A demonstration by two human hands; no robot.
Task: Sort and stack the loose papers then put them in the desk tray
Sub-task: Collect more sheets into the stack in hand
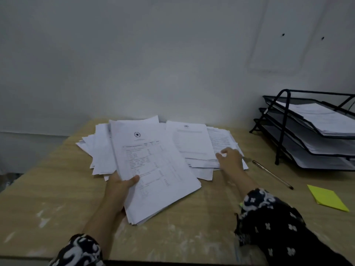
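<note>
Hands: left hand (117, 191) grips star-crested sheaf (153, 169) | right hand (229, 158) pinches loose papers (201, 150) | print unreadable

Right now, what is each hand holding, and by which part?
The left hand grips a stack of papers by its near left edge. The right hand touches the loose papers; any grip is unclear.

On the pale wooden desk (57, 189), loose white printed papers (194, 143) lay far centre; the black wire three-tier tray (284, 120) stood right, the slim pen (272, 174) between them, the yellow sticky pad (327, 197) nearer.
</note>
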